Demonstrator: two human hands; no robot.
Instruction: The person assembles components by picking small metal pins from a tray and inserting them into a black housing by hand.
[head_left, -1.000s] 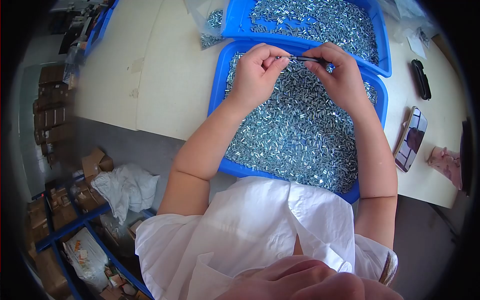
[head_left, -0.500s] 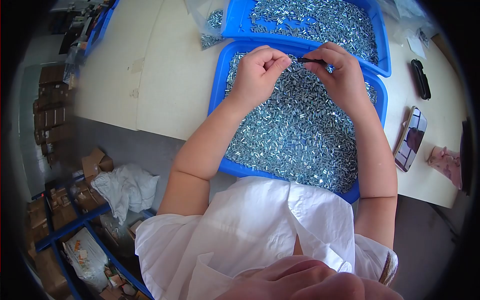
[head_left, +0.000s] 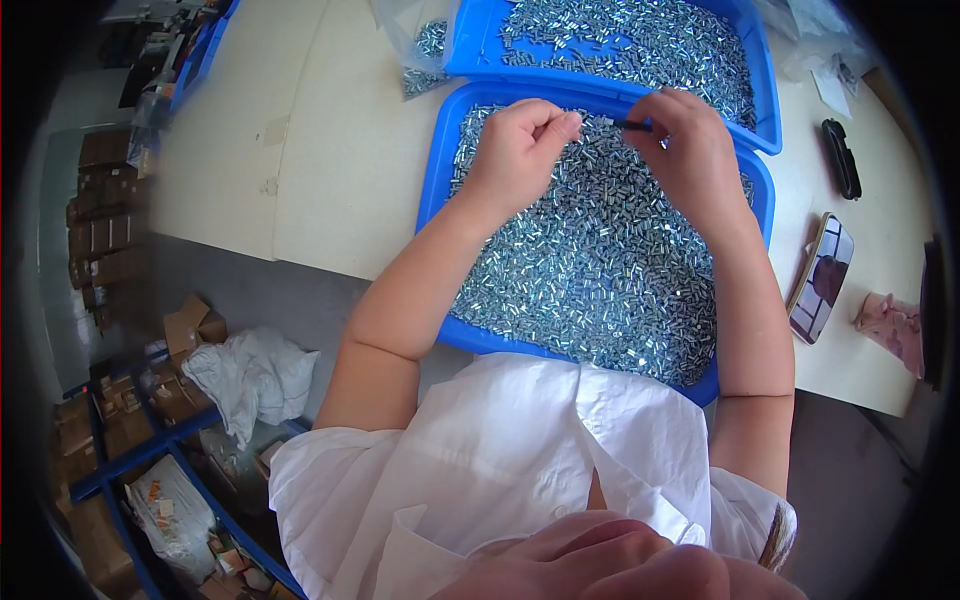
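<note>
Holding a slim black tool point(head_left: 634, 126) between thumb and fingertips, the right hand point(head_left: 690, 150) is bent at the wrist, top centre-right of the frame, its knuckles up and its forearm rising from the lower right. The tool points left, toward the left hand point(head_left: 518, 150) but apart from it. That hand is at top centre, fingers curled and thumb pressed to the forefinger; whether a small part is pinched there, I cannot tell. Its forearm slants up from the lower left, elbow bent. Both hands hover over the far side of a blue bin point(head_left: 480, 338) in mid-frame, full of shiny metal parts point(head_left: 590, 260). Another bin point(head_left: 768, 90) of parts adjoins it at the top. A phone point(head_left: 823, 280) lies at the right.
</note>
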